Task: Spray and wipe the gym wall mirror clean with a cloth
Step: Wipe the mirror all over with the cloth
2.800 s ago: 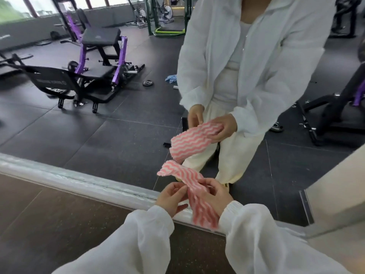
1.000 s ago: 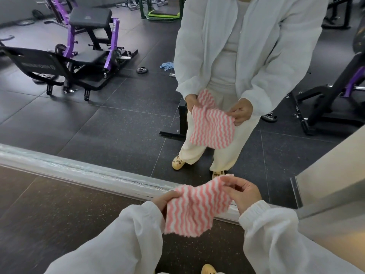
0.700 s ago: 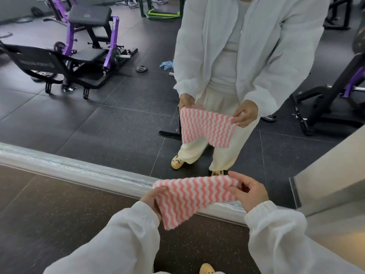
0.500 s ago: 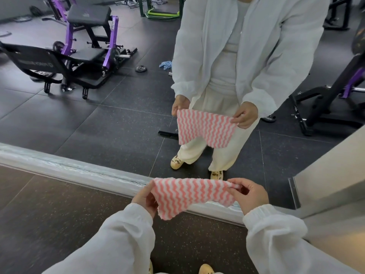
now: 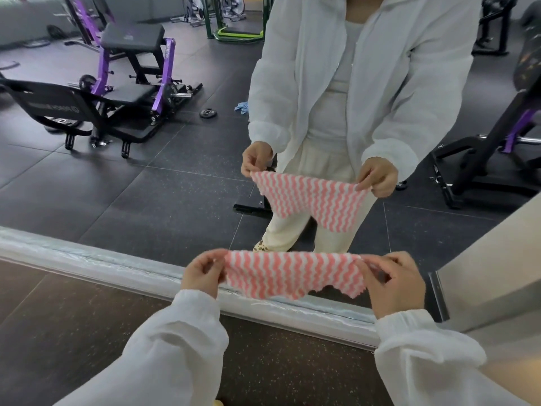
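Note:
A pink and white wavy-striped cloth (image 5: 292, 276) is stretched flat between my two hands, just in front of the wall mirror (image 5: 164, 183). My left hand (image 5: 202, 273) pinches its left edge and my right hand (image 5: 395, 282) pinches its right edge. The mirror shows my reflection in a white jacket holding the same cloth. No spray bottle is in view.
The mirror's silver bottom frame (image 5: 117, 268) runs along the dark rubber floor (image 5: 73, 332). A beige wall or pillar (image 5: 497, 259) stands at the right. Reflected in the glass are a purple and black bench machine (image 5: 126, 92) and a dark machine (image 5: 491, 148) at the right.
The cloth went from bunched up to spread out wide between my hands, which moved apart. The view tilted slightly upward.

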A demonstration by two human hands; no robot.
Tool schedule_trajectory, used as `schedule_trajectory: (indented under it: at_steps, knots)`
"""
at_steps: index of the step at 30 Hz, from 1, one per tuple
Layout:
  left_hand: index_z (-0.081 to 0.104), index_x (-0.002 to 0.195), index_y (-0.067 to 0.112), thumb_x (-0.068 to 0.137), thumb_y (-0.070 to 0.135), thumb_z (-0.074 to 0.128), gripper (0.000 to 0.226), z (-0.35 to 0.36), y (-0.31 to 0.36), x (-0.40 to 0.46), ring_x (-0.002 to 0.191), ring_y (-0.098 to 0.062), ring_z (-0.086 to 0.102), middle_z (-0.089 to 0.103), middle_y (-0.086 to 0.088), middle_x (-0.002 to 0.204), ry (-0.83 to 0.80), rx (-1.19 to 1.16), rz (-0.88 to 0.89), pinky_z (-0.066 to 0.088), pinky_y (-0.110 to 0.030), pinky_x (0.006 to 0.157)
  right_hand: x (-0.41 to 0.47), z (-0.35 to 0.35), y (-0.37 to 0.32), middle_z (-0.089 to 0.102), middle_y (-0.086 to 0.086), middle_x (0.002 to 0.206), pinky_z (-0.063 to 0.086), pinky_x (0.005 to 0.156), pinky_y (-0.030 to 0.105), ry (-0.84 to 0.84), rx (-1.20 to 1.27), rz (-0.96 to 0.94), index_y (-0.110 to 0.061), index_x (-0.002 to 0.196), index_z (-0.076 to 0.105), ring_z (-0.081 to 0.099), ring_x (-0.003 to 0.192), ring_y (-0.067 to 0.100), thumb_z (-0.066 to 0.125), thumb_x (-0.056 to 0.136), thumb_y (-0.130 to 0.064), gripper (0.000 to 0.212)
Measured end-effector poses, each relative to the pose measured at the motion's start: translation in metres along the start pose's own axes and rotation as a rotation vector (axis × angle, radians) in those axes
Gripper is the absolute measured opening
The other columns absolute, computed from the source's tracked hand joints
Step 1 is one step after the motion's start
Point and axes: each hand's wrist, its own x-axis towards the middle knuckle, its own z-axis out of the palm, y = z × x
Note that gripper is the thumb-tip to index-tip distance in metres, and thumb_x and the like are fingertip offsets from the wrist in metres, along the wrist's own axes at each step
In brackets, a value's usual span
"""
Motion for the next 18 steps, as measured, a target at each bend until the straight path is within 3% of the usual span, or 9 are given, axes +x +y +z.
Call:
schedule_trajectory:
  at_steps: [2, 4, 6, 8, 11, 14, 16, 18]
  knots:
    - [0.065, 0.090, 0.018, 0.092, 0.001, 0.054, 0.021, 0.009, 0.024, 0.005, 0.075, -0.016, 0.062, 0.066, -0.003, 0.083, 0.039, 0.032, 0.171, 0.055, -0.020, 0.068, 0.010, -0.006, -0.011, 0.054, 0.003, 0.082, 0.038, 0.067, 0.027, 0.088, 0.039, -0.014, -0.007, 0.096, 0.075, 0.051, 0.069, 0.018, 0.069, 0.084, -0.016, 0.016]
    - [0.065, 0.090, 0.024, 0.090, 0.004, 0.058, 0.021, 0.020, 0.044, 0.011, 0.080, -0.018, 0.064, 0.068, -0.007, 0.092, 0.127, 0.105, 0.335, 0.054, -0.026, 0.077, 0.022, -0.009, -0.026, 0.059, -0.002, 0.077, 0.046, 0.071, 0.029, 0.184, 0.249, 0.032, -0.010, 0.097, 0.073, 0.055, 0.069, 0.015, 0.065, 0.088, -0.014, 0.013]
    - [0.063, 0.092, 0.025, 0.088, 0.006, 0.061, 0.020, 0.035, 0.065, 0.012, 0.077, -0.008, 0.059, 0.066, -0.008, 0.100, 0.219, 0.128, 0.446, 0.047, -0.009, 0.072, 0.032, -0.009, -0.043, 0.061, -0.003, 0.077, 0.048, 0.071, 0.021, 0.307, 0.447, 0.051, -0.016, 0.095, 0.068, 0.057, 0.069, 0.010, 0.061, 0.091, -0.015, 0.007]
    - [0.059, 0.095, 0.025, 0.087, 0.006, 0.063, 0.021, 0.054, 0.083, 0.011, 0.078, -0.002, 0.055, 0.061, -0.009, 0.107, 0.255, 0.068, 0.502, 0.041, 0.000, 0.065, 0.040, -0.004, -0.056, 0.063, -0.006, 0.084, 0.046, 0.072, 0.007, 0.377, 0.580, -0.007, -0.021, 0.097, 0.061, 0.061, 0.076, 0.001, 0.057, 0.091, -0.020, 0.008]
    - [0.058, 0.105, 0.017, 0.088, 0.004, 0.062, 0.021, 0.075, 0.102, 0.014, 0.088, -0.002, 0.054, 0.046, -0.004, 0.119, 0.260, -0.054, 0.524, 0.041, 0.001, 0.070, 0.052, 0.003, -0.065, 0.061, -0.008, 0.110, 0.043, 0.090, 0.008, 0.314, 0.703, -0.158, -0.027, 0.114, 0.053, 0.056, 0.101, -0.012, 0.054, 0.092, -0.016, 0.025]
    - [0.051, 0.114, 0.015, 0.086, -0.001, 0.062, 0.034, 0.087, 0.103, 0.019, 0.096, 0.012, 0.051, 0.027, 0.002, 0.131, 0.326, -0.116, 0.581, 0.045, -0.007, 0.086, 0.057, 0.013, -0.056, 0.051, 0.006, 0.135, 0.037, 0.105, 0.027, 0.229, 0.425, -0.382, -0.027, 0.132, 0.044, 0.042, 0.124, 0.007, 0.043, 0.093, -0.031, 0.039]
    - [0.048, 0.106, 0.013, 0.084, -0.010, 0.060, 0.033, 0.092, 0.102, 0.021, 0.101, 0.017, 0.043, 0.024, -0.002, 0.131, 0.350, -0.112, 0.701, 0.045, -0.014, 0.093, 0.066, 0.019, -0.045, 0.039, 0.017, 0.143, 0.029, 0.110, 0.039, 0.239, 0.164, -0.637, -0.020, 0.132, 0.040, 0.033, 0.130, 0.028, 0.040, 0.094, -0.025, 0.038]
    - [0.052, 0.092, 0.010, 0.080, -0.015, 0.057, 0.028, 0.096, 0.095, 0.024, 0.102, 0.013, 0.038, 0.030, -0.004, 0.119, 0.328, -0.012, 0.888, 0.039, -0.016, 0.098, 0.076, 0.023, -0.038, 0.032, 0.013, 0.143, 0.024, 0.111, 0.043, 0.310, -0.059, -0.814, -0.019, 0.128, 0.044, 0.029, 0.130, 0.038, 0.040, 0.094, -0.021, 0.034]
